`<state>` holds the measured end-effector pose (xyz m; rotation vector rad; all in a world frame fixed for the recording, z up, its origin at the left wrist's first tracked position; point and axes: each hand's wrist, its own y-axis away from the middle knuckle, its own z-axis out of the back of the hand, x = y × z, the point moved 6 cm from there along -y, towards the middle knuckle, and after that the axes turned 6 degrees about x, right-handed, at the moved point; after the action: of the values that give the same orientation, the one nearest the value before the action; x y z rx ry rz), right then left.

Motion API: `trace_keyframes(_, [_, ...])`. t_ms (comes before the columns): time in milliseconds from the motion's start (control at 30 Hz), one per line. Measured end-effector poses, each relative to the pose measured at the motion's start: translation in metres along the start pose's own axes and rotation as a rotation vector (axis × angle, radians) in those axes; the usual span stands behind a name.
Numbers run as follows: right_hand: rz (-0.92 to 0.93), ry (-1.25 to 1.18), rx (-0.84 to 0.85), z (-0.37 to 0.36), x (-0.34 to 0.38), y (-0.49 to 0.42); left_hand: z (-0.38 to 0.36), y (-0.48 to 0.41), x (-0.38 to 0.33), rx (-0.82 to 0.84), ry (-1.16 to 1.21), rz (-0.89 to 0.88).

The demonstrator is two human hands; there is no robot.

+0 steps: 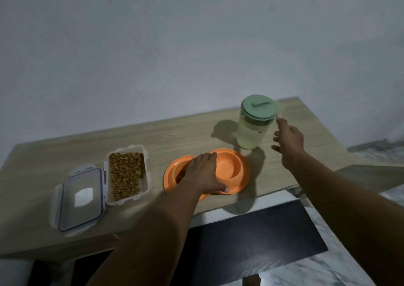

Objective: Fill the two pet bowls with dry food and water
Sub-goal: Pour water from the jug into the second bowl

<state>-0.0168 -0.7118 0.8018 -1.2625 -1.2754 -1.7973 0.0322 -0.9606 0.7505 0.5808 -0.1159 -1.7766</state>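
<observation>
An orange double pet bowl (238, 177) lies on the wooden table (175, 137). My left hand (203, 173) rests across its middle, thumb on the front rim, covering most of the left well, where some brown kibble shows. The right well (228, 164) looks dry. A clear jug of water (253, 130) with a green lid (258, 107) stands behind the bowl on the right. My right hand (288, 140) hovers just right of the jug with fingers spread, one fingertip near the lid's edge. An open clear box of dry kibble (125, 174) sits left of the bowl.
The box's clear lid (80, 198) with blue seal lies flat to the left of the kibble box, near the table's front edge. A plain wall stands behind the table. Below the front edge are a dark floor patch and marbled tiles (349, 253).
</observation>
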Motion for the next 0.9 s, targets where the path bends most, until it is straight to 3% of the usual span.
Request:
trace_keyframes(133, [-0.039, -0.047, 0.153, -0.011, 0.005, -0.029, -0.009, -0.015, 0.0, 0.099, 0.018, 0.051])
trace_keyframes(500, [-0.039, -0.087, 0.385, -0.046, 0.027, -0.062, -0.002, -0.025, 0.005, 0.054, 0.166, 0.1])
trace_keyframes(900, [0.0, -0.08, 0.275, -0.031, 0.021, -0.052, 0.001, -0.02, 0.002, 0.039, 0.231, 0.102])
